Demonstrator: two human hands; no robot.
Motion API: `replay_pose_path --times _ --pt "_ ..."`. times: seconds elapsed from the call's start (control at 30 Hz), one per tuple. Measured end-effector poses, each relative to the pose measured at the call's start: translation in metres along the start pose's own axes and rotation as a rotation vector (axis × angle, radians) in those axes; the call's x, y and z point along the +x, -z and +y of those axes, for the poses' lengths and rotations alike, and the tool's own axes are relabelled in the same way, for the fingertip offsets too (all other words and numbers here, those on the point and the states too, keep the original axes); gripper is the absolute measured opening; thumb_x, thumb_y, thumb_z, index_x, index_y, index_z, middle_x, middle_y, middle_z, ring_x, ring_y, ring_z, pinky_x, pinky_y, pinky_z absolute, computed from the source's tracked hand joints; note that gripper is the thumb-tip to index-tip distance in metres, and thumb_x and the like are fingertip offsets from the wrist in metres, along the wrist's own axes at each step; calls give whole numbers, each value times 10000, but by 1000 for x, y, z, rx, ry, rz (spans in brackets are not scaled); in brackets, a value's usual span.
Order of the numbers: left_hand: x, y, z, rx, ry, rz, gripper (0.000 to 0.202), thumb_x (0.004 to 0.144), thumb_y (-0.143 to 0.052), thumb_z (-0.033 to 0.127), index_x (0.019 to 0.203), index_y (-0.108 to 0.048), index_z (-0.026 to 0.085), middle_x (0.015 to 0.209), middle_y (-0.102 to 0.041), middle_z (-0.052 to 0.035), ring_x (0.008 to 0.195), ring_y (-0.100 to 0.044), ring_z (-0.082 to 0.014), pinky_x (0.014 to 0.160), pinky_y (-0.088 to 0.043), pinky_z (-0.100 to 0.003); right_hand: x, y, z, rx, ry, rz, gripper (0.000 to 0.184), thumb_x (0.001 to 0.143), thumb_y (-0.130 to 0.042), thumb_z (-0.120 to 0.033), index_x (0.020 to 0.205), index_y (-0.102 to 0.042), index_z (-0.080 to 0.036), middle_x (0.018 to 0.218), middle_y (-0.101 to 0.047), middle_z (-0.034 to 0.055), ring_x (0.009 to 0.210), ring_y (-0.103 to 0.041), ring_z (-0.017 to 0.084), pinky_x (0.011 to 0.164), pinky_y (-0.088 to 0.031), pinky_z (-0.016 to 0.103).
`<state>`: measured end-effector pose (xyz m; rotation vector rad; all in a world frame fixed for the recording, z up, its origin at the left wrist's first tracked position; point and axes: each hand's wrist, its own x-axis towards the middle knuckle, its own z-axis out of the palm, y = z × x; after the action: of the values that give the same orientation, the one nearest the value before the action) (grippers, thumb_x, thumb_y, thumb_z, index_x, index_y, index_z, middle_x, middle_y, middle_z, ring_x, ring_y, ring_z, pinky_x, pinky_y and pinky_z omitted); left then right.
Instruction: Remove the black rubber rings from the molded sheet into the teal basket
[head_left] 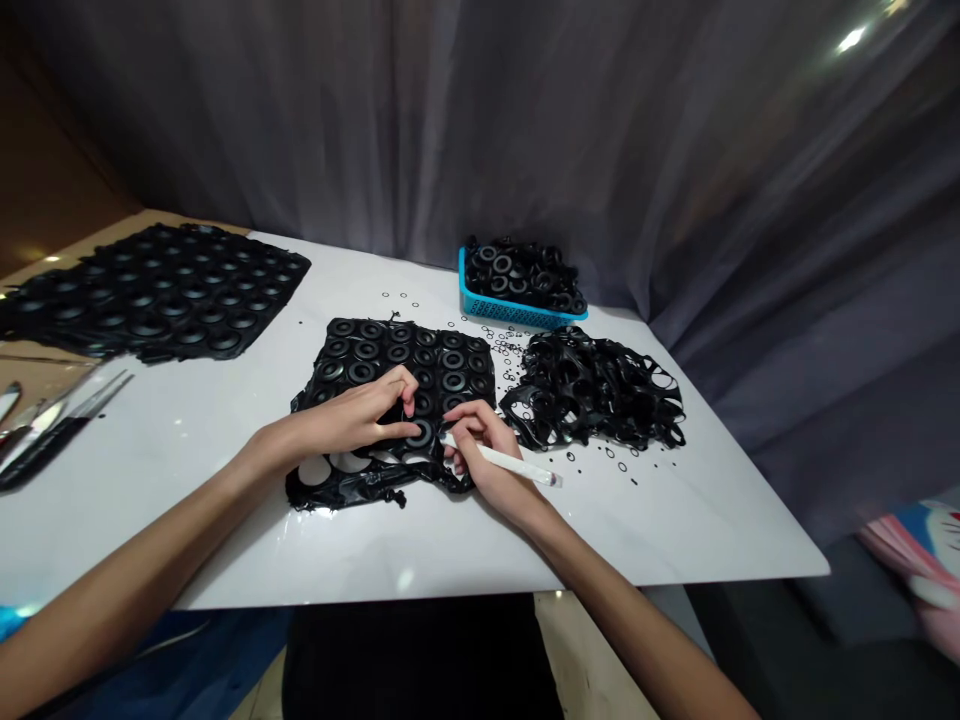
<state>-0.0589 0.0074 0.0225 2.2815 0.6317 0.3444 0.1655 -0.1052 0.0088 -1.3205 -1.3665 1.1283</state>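
A black rubber sheet [364, 351] with rows of moulded rings lies on the white table; round holes show along its near edge. My left hand [360, 412] rests over the sheet, thumb and bent fingertips closed in at one black ring [421, 434]. From the right, my right hand [484, 448] grips a slim white pen-shaped tool [517, 464]. The tool's back end points right and towards me, while its tip is hidden by the fingers at the sheet. Beside my right hand lies a tangled heap of black rubber scrap [600, 390] full of holes.
A blue basket [517, 312] full of black rings stands at the back. Another large ringed sheet [172, 290] lies back left. Tweezers [97, 397] and a black-handled tool [37, 455] lie at the left. Several tiny rings [507, 350] are scattered around. A grey curtain [360, 120] hangs behind the table [675, 520].
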Motion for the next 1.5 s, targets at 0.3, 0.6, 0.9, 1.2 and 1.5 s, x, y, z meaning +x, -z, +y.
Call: replay_pose_path --times 0.3,0.6,0.9,1.2,1.5 --pt "2 -3 0 -11 0 18 320 1054 -538 528 1022 -486 214 1117 -477 -40 991 -525 -205 912 -447 -350 3 -1 0 -188 15 14 169 1057 -476 -360 1158 -582 -276 837 -649 -40 688 -622 145 585 -441 243" --pt "4 1 6 5 58 -33 287 1026 -529 498 1036 -473 217 1128 -464 -53 989 -534 -218 897 -467 -367 7 -15 -7 -574 236 -10 187 1082 -367 -289 1186 -518 -250 889 -626 -12 756 -634 182 702 -439 300" --pt "6 -15 6 88 -26 126 131 1016 -475 353 987 -490 226 1111 -554 -51 1014 -568 -230 912 -454 -368 7 -20 8 -761 355 104 215 1058 -294 -144 1080 -490 -230 959 -627 66 861 -626 227 746 -460 328" --pt "8 -24 17 128 -66 210 201 979 -481 213 1164 -560 227 1287 -553 -92 1217 -556 -269 1048 -476 -428 7 -12 -9 -423 148 152 183 1093 -401 -348 1226 -486 -256 983 -673 18 867 -674 205 770 -484 314" --pt "1 -31 25 535 -146 218 264 1023 -464 182 1211 -648 201 1230 -622 -114 1079 -552 -300 1000 -472 -471 5 -10 -10 -358 74 170 214 1043 -461 -339 1238 -488 -256 845 -632 -39 730 -626 179 689 -444 290"
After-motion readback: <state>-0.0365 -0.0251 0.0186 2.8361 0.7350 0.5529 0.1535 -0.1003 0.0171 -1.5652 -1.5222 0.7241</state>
